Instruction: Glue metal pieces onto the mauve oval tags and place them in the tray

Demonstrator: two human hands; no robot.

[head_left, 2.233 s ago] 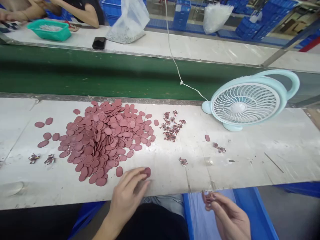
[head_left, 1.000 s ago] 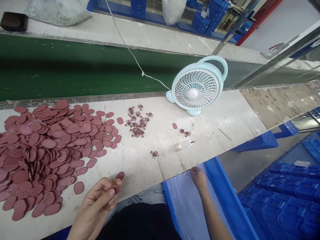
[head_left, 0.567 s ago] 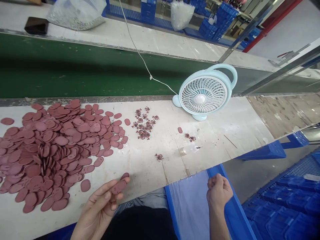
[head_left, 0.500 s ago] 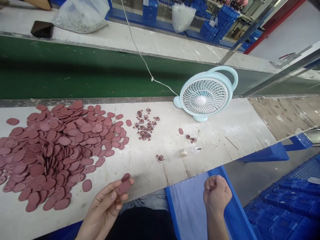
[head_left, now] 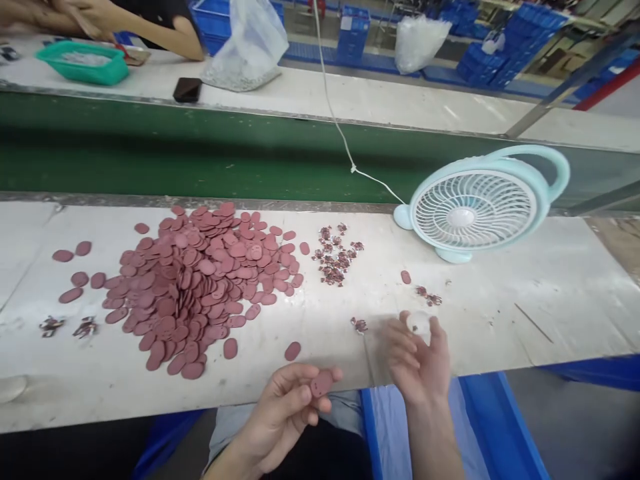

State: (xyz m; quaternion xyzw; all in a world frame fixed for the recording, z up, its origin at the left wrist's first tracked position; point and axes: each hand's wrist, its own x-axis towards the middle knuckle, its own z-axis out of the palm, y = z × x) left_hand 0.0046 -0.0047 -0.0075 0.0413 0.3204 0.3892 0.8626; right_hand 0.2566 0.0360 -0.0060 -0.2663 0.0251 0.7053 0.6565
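At the table's near edge [head_left: 110,411], left grip [head_left: 286,410] holds a disc [head_left: 321,385].

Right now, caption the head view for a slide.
Left hand holding a reddish oval piece, right hand around a translucent object, near piled ovals.

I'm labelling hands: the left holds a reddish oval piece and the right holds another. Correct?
Not quite: the head view shows the right hand holding a small whitish object, not another piece; the left hand does hold a reddish oval piece.
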